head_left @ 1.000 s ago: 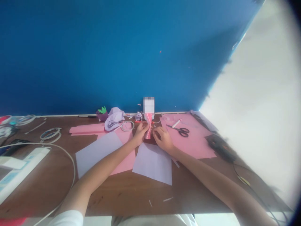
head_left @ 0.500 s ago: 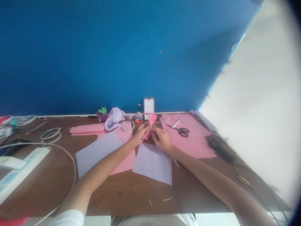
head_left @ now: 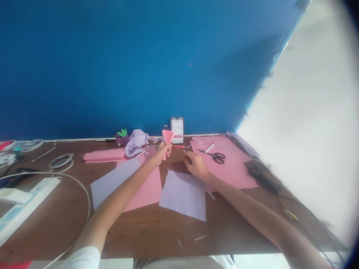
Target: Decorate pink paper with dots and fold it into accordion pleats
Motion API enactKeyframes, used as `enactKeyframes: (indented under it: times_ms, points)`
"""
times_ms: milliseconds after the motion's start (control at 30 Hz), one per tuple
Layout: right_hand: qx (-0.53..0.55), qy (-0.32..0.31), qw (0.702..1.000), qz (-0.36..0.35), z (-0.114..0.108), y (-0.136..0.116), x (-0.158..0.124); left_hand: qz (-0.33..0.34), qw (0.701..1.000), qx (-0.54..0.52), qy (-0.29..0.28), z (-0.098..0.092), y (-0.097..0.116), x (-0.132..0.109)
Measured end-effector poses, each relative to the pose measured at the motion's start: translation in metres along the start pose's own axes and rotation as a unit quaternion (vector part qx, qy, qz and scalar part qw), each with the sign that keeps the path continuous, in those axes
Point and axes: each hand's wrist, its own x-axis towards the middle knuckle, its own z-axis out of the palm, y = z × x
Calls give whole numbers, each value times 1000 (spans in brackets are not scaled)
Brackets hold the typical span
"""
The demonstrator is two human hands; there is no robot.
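Observation:
A pleated pink paper [head_left: 168,136] is pinched in the middle by my left hand [head_left: 163,151], its upper end fanned out in front of the phone. To the right, my right hand [head_left: 194,163] rests low over the table with its fingers curled; whether anything small is between them is hidden. A lilac sheet [head_left: 183,194] lies just below my hands. Another lilac sheet [head_left: 116,181] overlaps a pink sheet [head_left: 144,190] under my left forearm. Black scissors [head_left: 217,157] and a white marker [head_left: 210,147] lie on a large pink sheet [head_left: 235,172] at the right.
A phone [head_left: 177,130] stands against the blue wall. Crumpled lilac paper [head_left: 137,142], a purple pot with green leaves [head_left: 122,137] and folded pink paper [head_left: 103,155] sit at the back left. A power strip [head_left: 28,205] and cable lie left; a dark device [head_left: 263,175] lies right.
My left hand has moved left with the pleated pink paper, away from my right hand. The paper now stands more upright. My right hand has shifted slightly right.

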Motion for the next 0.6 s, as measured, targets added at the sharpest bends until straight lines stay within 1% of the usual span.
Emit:
enactKeyframes:
  times_ms: [67, 133, 200, 267, 300, 333, 400, 467, 533, 600]
  points:
    - [-10, -25, 1000, 15, -7, 1, 5, -15, 999, 40, 13, -12, 12, 7]
    - [-24, -68, 997, 17, -15, 0, 9, -45, 995, 86, 30, -25, 21, 12]
    - [-44, -115, 992, 7, -23, -2, 11, -46, 989, 132, 47, -38, 28, 15]
    - [-67, -148, 987, -2, -32, -1, 13, -38, 974, 213, 68, -51, 36, 15]
    - [-76, -161, 984, -2, -36, 1, 14, -26, 958, 276, 78, -57, 39, 14]
    - [-84, -167, 982, 1, -41, 5, 16, -11, 933, 349, 85, -63, 43, 14]
    - [-106, -179, 978, 7, -49, 16, 19, 34, 868, 483, 109, -76, 52, 12]
    - [-156, -179, 971, 15, -57, 32, 22, 62, 780, 609, 132, -87, 59, 10]
    - [-216, -173, 961, 29, -65, 49, 25, 64, 692, 707, 135, -97, 65, 8]
    - [-241, -193, 950, 48, -71, 65, 25, 62, 660, 730, 169, -104, 68, 6]
